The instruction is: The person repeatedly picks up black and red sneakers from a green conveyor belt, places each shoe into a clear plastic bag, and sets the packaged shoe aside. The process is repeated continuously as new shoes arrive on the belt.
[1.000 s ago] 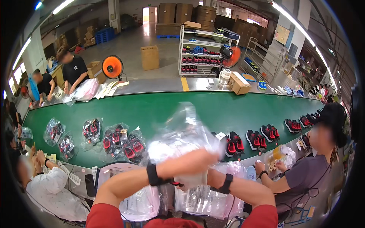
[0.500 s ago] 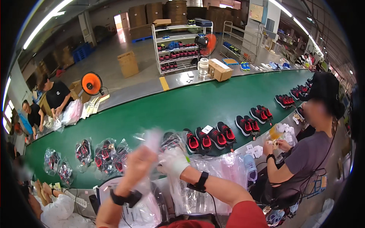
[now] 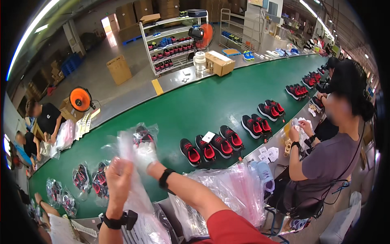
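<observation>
Both hands [image 3: 132,168] grip clear bag [image 3: 136,191] between them

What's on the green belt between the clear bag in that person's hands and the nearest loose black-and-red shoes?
Nothing: in the head view, bare green belt separates the clear plastic bag from the nearest black-and-red shoe pair.

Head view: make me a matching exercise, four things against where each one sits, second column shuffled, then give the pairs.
Things:
1. clear plastic bag
2. orange fan
3. cardboard box
4. black-and-red shoes

Places:
A. far edge of the green belt, beside a white roll
B. lined up in pairs on the belt's near side
C. floor beyond the belt, left
D. between the left hand and right hand

Pairs: 1-D, 2-C, 3-A, 4-B
</observation>
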A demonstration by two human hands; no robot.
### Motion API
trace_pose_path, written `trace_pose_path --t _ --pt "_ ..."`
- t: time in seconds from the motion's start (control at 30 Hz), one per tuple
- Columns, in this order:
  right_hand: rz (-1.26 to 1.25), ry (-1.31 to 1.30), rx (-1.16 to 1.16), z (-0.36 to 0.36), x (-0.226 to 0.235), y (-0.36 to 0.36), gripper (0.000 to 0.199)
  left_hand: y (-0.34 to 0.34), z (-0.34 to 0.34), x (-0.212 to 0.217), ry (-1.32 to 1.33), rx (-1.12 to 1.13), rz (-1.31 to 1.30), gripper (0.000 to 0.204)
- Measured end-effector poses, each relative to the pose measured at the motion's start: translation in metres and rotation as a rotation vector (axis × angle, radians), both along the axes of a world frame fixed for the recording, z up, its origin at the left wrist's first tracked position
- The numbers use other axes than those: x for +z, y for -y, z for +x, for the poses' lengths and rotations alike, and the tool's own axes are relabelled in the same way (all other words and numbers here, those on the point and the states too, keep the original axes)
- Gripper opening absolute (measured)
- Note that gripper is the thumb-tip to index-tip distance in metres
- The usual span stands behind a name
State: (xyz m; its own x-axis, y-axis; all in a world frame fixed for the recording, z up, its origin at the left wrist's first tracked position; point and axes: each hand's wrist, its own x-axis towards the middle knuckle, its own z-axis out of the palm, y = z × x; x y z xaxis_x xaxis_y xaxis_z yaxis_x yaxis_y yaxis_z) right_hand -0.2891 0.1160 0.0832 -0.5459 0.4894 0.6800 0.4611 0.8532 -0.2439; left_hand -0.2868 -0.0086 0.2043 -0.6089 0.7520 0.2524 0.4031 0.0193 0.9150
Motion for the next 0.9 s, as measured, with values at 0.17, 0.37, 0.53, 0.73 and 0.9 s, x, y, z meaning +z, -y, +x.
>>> trace_pose_path --t 0.17,0.37,0.53,0.73,0.9 --pt "-0.83 0.704 0.686 0.035 -0.005 0.014 0.036 0.018 -0.054 -0.041 0.525 0.077 0.146 0.013" --pt "-1.371 -0.077 0.896 0.111 0.023 0.035 0.043 0.002 -0.027 -0.086 0.669 -0.102 -0.031 0.022" --pt "-1.101 -0.137 0.391 0.177 0.037 -0.006 0.023 0.002 -0.014 -0.05 0.83 0.137 0.145 0.013" --pt "-0.011 0.0 -0.074 0.184 0.065 0.014 0.022 -0.007 0.008 -0.057 0.117 0.114 0.3 0.023" --pt "-0.085 0.086 0.393 0.17 0.074 0.035 0.022 -0.009 0.038 -0.03 0.139 -0.195 0.123 0.023"
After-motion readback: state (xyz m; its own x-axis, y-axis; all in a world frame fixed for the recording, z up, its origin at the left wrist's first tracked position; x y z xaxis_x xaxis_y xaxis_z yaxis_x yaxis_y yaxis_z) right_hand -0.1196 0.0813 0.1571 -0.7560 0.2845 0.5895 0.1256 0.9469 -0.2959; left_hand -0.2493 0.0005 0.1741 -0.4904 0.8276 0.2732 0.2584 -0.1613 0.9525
